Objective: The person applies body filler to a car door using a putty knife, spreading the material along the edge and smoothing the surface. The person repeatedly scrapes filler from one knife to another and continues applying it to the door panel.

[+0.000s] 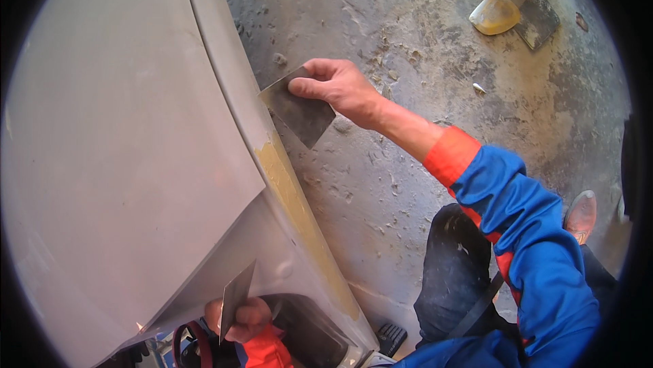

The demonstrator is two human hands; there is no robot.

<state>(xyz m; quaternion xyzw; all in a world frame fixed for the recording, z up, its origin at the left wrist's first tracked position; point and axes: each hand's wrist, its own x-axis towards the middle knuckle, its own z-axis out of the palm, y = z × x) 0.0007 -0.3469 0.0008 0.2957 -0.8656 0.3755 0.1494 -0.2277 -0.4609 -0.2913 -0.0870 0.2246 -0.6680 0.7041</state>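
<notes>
My right hand (343, 92) pinches a thin, dark, square putty spreader (303, 118) between thumb and fingers. The spreader's left corner is at the outer edge of the grey car panel (224, 35); whether it touches cannot be told. Below it, a yellowish strip of filler (292, 198) runs along that edge. At the bottom, my left hand (248, 320) is closed around a second flat spreader (237, 293), tilted up and seen nearly edge-on. It is over the engine bay opening, beside the hood's corner (252, 194).
On the rough concrete floor (408, 96), at the back right, a yellow-smeared rounded piece (495, 14) lies against a dark square plate (537, 21). My bent knee (452, 259) and a brown shoe (580, 217) are to the right. A small black ribbed object (391, 339) lies near the car's lower edge.
</notes>
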